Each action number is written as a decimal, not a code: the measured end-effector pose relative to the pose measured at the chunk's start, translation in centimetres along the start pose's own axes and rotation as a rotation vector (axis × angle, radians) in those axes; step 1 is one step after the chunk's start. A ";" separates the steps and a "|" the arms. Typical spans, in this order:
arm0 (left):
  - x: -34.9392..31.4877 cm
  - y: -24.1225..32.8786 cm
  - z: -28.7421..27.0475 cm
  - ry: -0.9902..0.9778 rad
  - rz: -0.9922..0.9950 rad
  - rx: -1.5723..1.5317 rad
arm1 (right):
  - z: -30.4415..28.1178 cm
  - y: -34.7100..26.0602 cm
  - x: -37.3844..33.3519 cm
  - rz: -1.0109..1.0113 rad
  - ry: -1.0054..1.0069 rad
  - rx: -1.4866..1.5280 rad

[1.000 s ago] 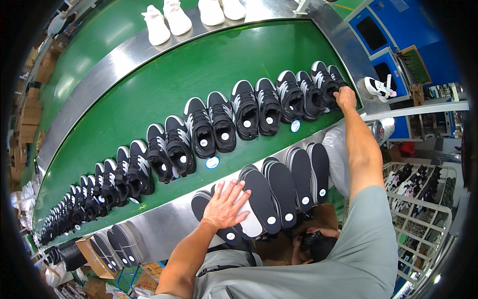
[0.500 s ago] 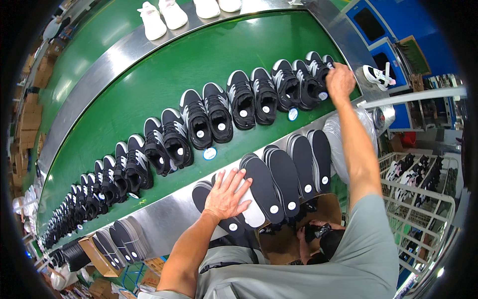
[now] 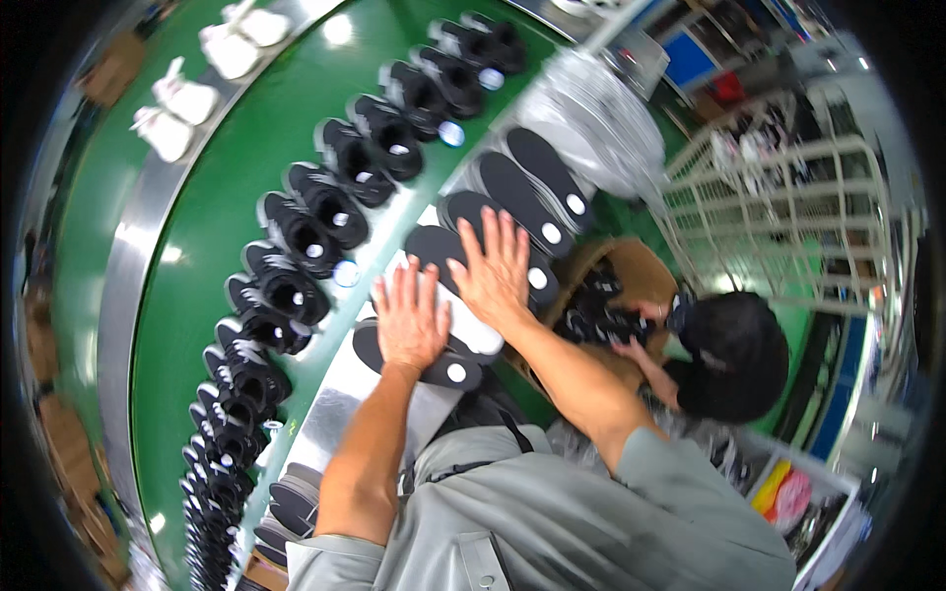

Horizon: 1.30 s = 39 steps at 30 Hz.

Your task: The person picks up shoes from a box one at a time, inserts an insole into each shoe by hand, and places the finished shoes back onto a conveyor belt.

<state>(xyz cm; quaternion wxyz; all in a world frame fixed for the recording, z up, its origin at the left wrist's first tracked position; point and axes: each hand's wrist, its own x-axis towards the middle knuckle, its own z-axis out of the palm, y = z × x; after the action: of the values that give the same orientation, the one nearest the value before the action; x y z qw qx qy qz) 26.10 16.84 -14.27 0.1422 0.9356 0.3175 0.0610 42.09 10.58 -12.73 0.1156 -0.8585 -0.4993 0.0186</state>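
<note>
While flat, left hand (image 3: 412, 320) | right hand (image 3: 496, 271) | press insoles (image 3: 463, 246).

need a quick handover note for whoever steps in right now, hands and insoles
Left hand: flat, fingers spread, palm down on the black insoles at the steel ledge.
Right hand: also flat on the same overlapping insoles, beside the left.
Neither hand grips anything.
More insoles lie fanned along the ledge.
Black shoes run in pairs on the green belt.
A co-worker bends over a box on the right.
</note>
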 end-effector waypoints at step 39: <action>1.6 1.2 0.0 0.105 0.048 0.098 | -7.2 35.2 -23.0 0.536 -0.444 -0.312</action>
<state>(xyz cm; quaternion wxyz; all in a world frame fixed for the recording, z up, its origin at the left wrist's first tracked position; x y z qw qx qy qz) 28.02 16.88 -13.92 0.0777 0.9443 0.3045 0.0976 61.70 -27.24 -15.30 -0.1364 -0.9410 -0.2666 0.1575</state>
